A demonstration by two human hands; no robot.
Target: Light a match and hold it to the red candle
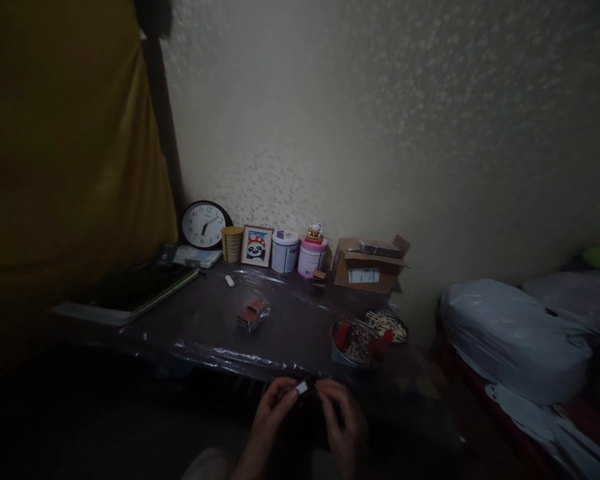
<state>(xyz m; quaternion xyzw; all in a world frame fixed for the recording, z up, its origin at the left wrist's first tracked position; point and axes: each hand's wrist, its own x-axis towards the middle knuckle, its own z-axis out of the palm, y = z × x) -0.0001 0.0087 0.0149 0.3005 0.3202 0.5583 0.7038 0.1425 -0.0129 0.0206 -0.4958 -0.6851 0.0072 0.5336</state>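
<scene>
Just in front of the table's near edge, my left hand (pixel 275 407) is closed, pinching a small white rectangular piece (pixel 301 387) between thumb and fingertips. My right hand (pixel 343 417) is beside it, fingers bent and thumb pressed to the fingertips. Whatever sits in that pinch is too small and dark to make out. Beyond my right hand stands a bowl (pixel 336 353) holding small mixed bits and red pieces. Behind it, a round dish (pixel 403 337) contains many thin pale sticks. Small brown boxes in clear plastic wrap (pixel 253 313) lie on the table, farther off than my left hand.
The dark table (pixel 190 313) has a shiny plastic cover. Along the wall stand a clock (pixel 204 225), a yellow cup (pixel 232 245), a framed panda picture (pixel 257 247), two canisters (pixel 285 253) and an open cardboard box (pixel 367 270). A large book (pixel 140 293) lies left; bagged bundles (pixel 515 337) lie right.
</scene>
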